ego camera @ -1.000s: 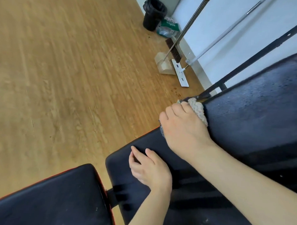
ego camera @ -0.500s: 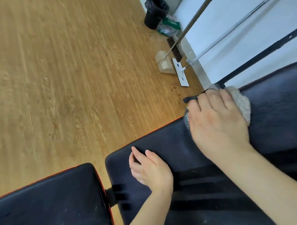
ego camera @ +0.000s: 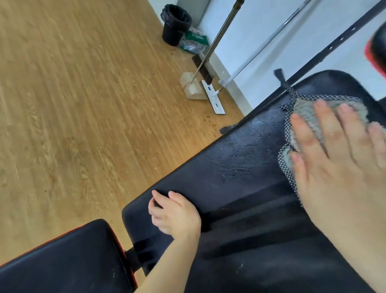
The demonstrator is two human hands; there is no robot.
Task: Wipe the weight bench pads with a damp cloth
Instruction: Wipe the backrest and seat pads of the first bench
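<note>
Cloth, grey fluffy microfibre with black-and-white checked trim (ego camera: 310,116), sits at the far end of the long black vinyl back pad (ego camera: 230,170), close to its left edge, under the right hand (ego camera: 341,166). Right hand is flat, fingers straight and spread, pressing down, no pinch. Left hand (ego camera: 173,214) curls its fingers over the back pad's left edge by the near corner, probably bracing.

Handling guess: cloth is light, limp and bunches easily, so a flat palm on its middle should drag it better than an edge pinch. Vinyl looks slick where wet.

Back pad's long axis runs from that near corner away to the upper right. Cloth is crumpled, no clear heading. Short black red-piped seat pad (ego camera: 61,262) sits just off the near end, apparently not yet wiped.
</note>
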